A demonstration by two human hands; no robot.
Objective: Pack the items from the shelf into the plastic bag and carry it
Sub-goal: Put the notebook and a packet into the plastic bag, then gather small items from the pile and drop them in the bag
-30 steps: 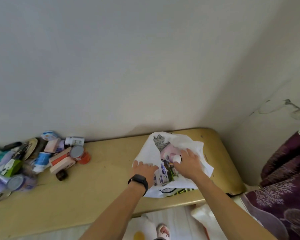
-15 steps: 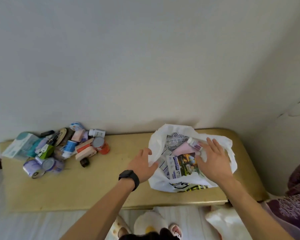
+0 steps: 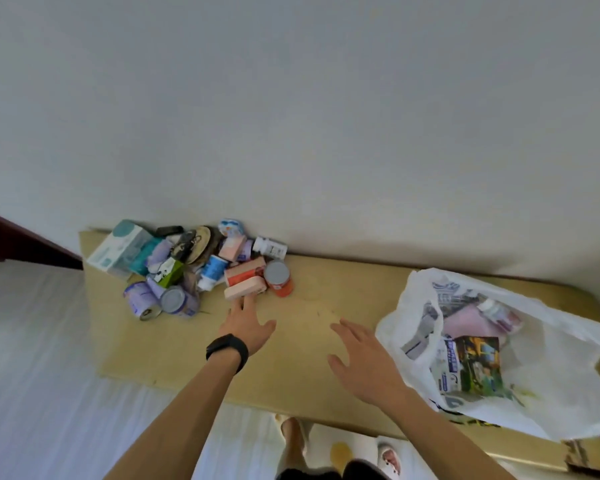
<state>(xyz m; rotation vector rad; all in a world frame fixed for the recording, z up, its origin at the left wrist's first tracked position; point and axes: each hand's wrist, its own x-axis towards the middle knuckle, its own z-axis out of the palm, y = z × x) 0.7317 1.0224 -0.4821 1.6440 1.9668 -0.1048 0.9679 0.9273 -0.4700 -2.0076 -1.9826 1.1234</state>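
Observation:
A white plastic bag (image 3: pixel 541 382) lies open on the right of the yellow wooden shelf (image 3: pixel 309 341). Inside it I see a pink packet, a small bottle and printed packets. A pile of small items (image 3: pixel 194 265) sits at the shelf's left end against the wall: boxes, cans, bottles and tubes. My left hand (image 3: pixel 245 323), with a black band on the wrist, reaches with straight fingers to a pink box (image 3: pixel 245 289) at the pile's near edge; its fingertips are at the box. My right hand (image 3: pixel 364 362) hovers open over the bare shelf, left of the bag, holding nothing.
A grey wall rises behind the shelf. White bedding (image 3: pixel 32 375) lies to the left and below the shelf's front edge. My feet in slippers (image 3: pixel 378 455) show under the front edge. An orange can (image 3: pixel 279 280) stands at the pile's right side.
Both hands have left the bag and moved left across the shelf. My left hand has reached the pile's edge. The view has swung left, so the bag now sits far right.

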